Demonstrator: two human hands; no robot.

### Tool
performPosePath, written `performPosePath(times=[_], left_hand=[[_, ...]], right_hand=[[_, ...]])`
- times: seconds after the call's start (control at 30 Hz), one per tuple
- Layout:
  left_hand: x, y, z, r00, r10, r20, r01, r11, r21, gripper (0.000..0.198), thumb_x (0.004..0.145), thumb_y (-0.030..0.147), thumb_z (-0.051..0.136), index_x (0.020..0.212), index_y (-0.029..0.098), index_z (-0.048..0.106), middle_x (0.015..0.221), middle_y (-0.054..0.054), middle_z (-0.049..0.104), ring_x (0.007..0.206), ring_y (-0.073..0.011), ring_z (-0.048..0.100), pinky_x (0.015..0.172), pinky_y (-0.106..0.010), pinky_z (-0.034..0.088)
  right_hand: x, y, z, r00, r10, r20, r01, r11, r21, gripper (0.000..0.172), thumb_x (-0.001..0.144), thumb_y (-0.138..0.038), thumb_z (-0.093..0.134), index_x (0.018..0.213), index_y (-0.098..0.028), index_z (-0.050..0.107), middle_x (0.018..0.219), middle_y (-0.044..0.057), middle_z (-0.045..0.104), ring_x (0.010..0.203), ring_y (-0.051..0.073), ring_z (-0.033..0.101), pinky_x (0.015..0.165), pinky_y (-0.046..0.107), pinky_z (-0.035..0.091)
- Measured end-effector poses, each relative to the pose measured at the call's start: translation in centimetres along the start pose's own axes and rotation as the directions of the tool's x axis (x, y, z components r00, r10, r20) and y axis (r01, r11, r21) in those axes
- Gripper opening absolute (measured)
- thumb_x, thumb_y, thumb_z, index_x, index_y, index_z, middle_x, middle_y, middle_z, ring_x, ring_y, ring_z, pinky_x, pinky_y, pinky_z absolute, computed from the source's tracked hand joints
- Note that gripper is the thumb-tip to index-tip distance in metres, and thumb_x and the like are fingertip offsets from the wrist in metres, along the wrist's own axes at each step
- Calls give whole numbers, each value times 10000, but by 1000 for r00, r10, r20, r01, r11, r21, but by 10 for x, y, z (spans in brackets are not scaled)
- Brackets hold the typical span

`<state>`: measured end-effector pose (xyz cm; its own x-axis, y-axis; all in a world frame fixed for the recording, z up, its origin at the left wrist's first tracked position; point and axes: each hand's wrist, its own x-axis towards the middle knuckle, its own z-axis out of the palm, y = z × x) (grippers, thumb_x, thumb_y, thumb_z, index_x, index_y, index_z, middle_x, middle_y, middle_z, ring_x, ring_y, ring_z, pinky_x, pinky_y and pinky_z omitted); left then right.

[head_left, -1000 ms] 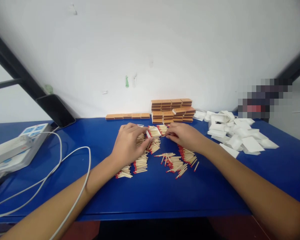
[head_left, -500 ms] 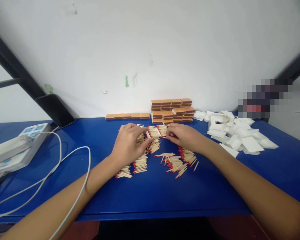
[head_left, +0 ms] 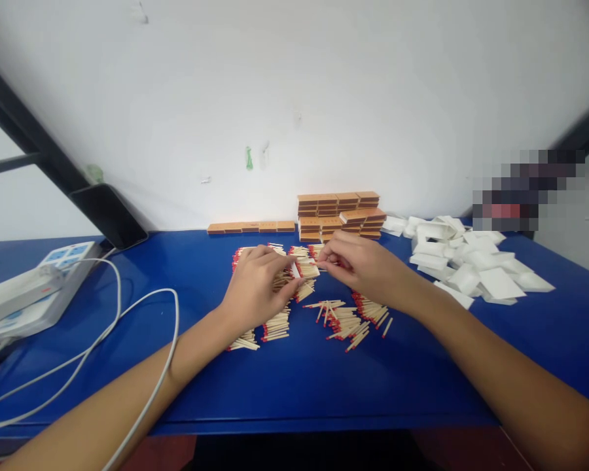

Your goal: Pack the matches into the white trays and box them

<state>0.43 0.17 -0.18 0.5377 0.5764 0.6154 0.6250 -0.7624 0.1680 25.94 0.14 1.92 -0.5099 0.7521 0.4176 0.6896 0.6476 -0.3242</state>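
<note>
Tray (head_left: 295,269) at counter (head_left: 294,386) centre, left hand (head_left: 256,288) grip grasping its 9 o'clock end. Right hand (head_left: 356,261) grip pinched at tray's 3 o'clock, apparently on a match (head_left: 313,263). Risks: left grip slackens, tray tilts, contents spill; right wrist dips, scatters loose matches (head_left: 346,324) at 5 o'clock. Counts: one held tray; five boxes in orange row (head_left: 250,227), 10 o'clock; box stack (head_left: 341,204) at 1, white pile (head_left: 471,265) at 3, matches: overlapping, uncountable.

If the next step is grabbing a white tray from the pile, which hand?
Right, I'd say: the right hand is nearer the pile of white trays, on its own side. The left hand is farther off, holding another tray.
</note>
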Motion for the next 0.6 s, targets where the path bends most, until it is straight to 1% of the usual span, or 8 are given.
performPosePath(times=[0.13, 0.27, 0.43, 0.53, 0.6], left_hand=[[0, 5, 1, 1000, 19, -10, -20, 999, -30, 255, 958, 350, 759, 1148, 181, 746, 1001, -62, 804, 960, -275, 679, 878, -442, 457], [1, 6, 1, 1000, 19, 0, -19, 999, -46, 255, 962, 358, 753, 1146, 181, 745, 1015, -68, 803, 964, -273, 682, 894, -448, 465], [2, 5, 0, 1000, 14, -26, -16, 998, -69, 277, 970, 376, 739, 1173, 188, 744, 982, -64, 797, 962, -267, 686, 870, -429, 483], [2, 3, -1, 999, -25, -38, 23, 998, -55, 288, 973, 400, 736, 1174, 194, 751, 989, -66, 803, 970, -271, 691, 864, -431, 486], [3, 1, -3, 996, -68, -53, 66, 997, -31, 307, 973, 420, 735, 1183, 197, 754, 1008, -70, 807, 988, -279, 695, 871, -446, 482]], right_hand=[[-1, -14, 6, 999, -37, 7, 37, 999, 22, 121, 1042, -266, 561, 967, -208, 636, 948, 43, 631, 829, 181, 608, 754, 311, 449], [-1, -16, 7, 999, -33, 6, 33, 999, 11, 140, 1045, -272, 554, 959, -204, 642, 945, 47, 628, 823, 183, 597, 749, 315, 443], [1, -12, -1, 999, -15, -38, 16, 999, 42, 171, 1040, -295, 565, 918, -210, 649, 915, 39, 641, 791, 171, 581, 716, 306, 429], [2, -2, -4, 999, 40, -32, -40, 999, -25, 182, 1033, -290, 556, 910, -212, 664, 902, 50, 649, 778, 176, 581, 707, 312, 424], [2, 9, -4, 996, 89, 22, -87, 991, -106, 172, 1013, -257, 560, 893, -209, 674, 896, 58, 656, 790, 186, 595, 709, 319, 422]])
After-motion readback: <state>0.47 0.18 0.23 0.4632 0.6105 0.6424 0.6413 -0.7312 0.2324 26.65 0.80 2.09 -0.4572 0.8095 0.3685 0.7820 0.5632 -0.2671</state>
